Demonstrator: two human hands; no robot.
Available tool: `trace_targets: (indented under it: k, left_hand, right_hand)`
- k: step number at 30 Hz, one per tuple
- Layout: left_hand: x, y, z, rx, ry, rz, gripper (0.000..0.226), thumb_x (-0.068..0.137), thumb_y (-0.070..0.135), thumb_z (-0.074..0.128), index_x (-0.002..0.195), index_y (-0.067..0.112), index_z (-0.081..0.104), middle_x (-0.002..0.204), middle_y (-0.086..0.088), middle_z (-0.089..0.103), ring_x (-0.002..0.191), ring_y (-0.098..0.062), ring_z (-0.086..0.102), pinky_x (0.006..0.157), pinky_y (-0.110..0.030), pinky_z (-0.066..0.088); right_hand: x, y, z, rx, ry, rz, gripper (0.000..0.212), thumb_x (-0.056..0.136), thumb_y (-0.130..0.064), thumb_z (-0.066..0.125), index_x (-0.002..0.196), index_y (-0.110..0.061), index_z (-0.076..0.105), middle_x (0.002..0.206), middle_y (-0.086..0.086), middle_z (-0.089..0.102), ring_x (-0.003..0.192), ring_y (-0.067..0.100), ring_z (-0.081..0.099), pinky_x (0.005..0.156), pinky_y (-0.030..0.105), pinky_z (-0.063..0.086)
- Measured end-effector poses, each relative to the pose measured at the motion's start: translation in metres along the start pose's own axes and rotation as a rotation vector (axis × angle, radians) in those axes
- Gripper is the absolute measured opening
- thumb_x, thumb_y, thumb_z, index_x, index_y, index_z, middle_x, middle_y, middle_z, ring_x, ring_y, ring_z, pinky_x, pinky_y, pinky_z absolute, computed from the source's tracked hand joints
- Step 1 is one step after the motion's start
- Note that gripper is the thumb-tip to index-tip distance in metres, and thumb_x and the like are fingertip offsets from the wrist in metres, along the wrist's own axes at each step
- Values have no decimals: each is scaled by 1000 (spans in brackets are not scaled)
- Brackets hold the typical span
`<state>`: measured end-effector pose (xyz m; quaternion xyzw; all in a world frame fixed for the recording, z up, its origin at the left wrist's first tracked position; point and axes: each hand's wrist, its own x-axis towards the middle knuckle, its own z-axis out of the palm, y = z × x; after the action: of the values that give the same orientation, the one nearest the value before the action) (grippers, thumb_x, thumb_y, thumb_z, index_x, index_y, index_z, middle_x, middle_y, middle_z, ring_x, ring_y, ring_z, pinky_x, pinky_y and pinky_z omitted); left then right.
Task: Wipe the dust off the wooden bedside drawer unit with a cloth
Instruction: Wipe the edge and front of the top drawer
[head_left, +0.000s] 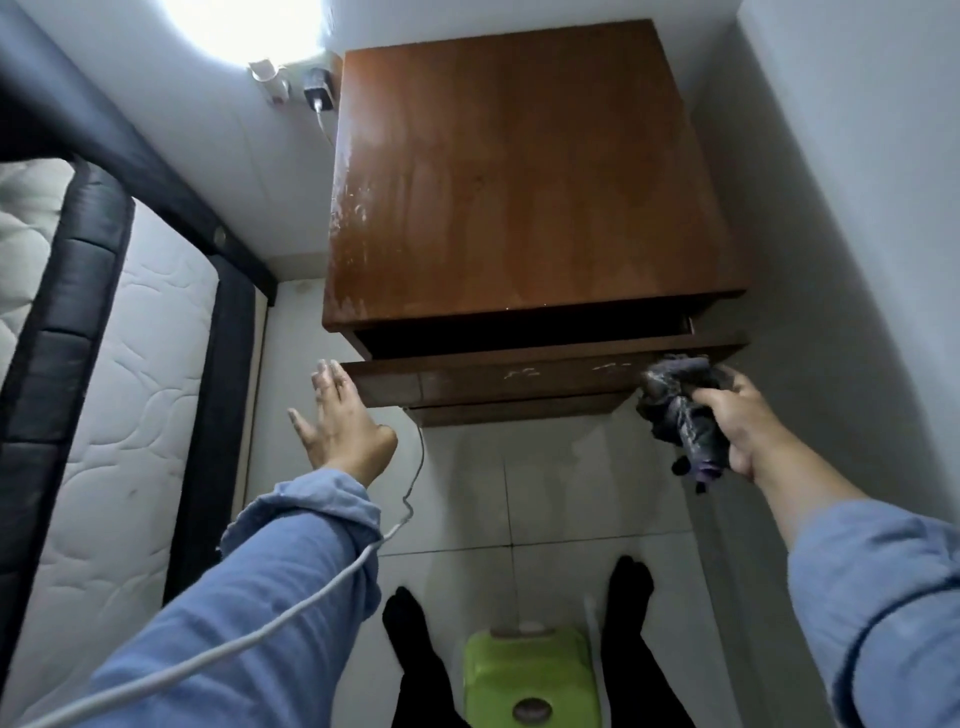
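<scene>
The wooden bedside drawer unit (519, 176) stands against the wall ahead, its brown top streaked pale with dust along the left side. Its top drawer (493, 382) is pulled out, with dusty smears on the front panel's top edge. My right hand (743, 421) grips a dark crumpled cloth (675, 410) and holds it against the right end of the drawer front. My left hand (337, 421) is spread flat with straight fingers, its fingertips at the left end of the drawer front, holding nothing.
A bed with a white quilted mattress (119, 395) and black frame runs along the left. A charger (318, 91) is plugged in beside the unit; its white cable (415, 467) hangs over my left sleeve. A green stool (524, 670) sits between my feet. The right wall is close.
</scene>
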<state>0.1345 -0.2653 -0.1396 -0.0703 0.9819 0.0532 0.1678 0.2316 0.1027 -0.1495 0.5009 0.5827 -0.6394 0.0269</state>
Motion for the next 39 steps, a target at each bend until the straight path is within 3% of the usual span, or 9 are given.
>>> trace_targets:
  k: [5,8,10,13,17,29,32,35,39]
  left_hand:
    - [-11,38,-5,127,45,309,84,88,27,49,153,12,-2,162,-1,-5,149,-12,-3,119,-47,-1]
    - [-11,56,-5,123,-7,360,82,88,32,48,153,13,3,162,0,2,149,-11,1,120,-45,1]
    - [-11,61,-4,146,-27,363,83,86,36,48,154,13,5,162,-1,4,149,-12,2,120,-45,1]
    - [-12,61,-2,154,-32,370,87,84,40,48,154,14,2,162,0,-2,149,-11,-2,120,-44,-1]
    - [-14,59,0,121,-56,381,89,85,43,47,154,17,-2,162,2,-8,148,-9,-8,120,-45,-5]
    - [-9,51,-1,99,-40,416,88,86,43,48,153,16,-2,162,0,-7,148,-10,-7,119,-45,-8]
    - [-9,30,-4,-41,76,249,86,86,32,52,153,11,3,162,-3,-3,149,-13,-2,119,-43,-5]
    - [-5,5,-11,-365,17,0,85,85,21,51,153,8,2,162,-5,-2,149,-19,2,121,-42,3]
    - [2,-7,-17,-724,-47,-54,72,87,14,46,153,16,16,160,-1,17,145,-25,24,115,-38,24]
  right_hand:
    - [-14,-18,-14,225,-9,-167,31,93,-8,52,124,-10,51,125,26,58,82,31,64,60,34,57]
    - [-18,-45,-19,188,130,-350,20,92,-3,52,98,-22,53,112,12,64,87,20,67,72,40,58]
    - [-15,-57,-20,137,252,-462,27,89,-4,53,101,-27,50,118,6,62,103,14,62,96,31,51]
    - [-4,-54,-17,-12,357,-482,36,87,-5,53,120,-18,50,120,3,60,106,11,56,88,10,43]
    - [-4,-28,11,-225,445,-497,37,84,-11,57,120,-19,55,120,5,64,108,26,60,90,26,42]
    - [-58,9,149,-328,136,-616,46,79,-6,64,123,-17,57,109,11,70,102,30,65,82,21,39]
    - [-54,7,143,-353,120,-593,46,80,-9,65,125,-18,55,110,11,69,103,30,64,84,21,40]
    - [-56,7,145,-335,153,-597,45,81,-9,65,124,-17,54,110,11,69,103,29,64,81,19,40]
    - [-69,13,168,-267,204,-621,45,81,-5,62,123,-16,54,108,10,69,100,28,64,73,10,34]
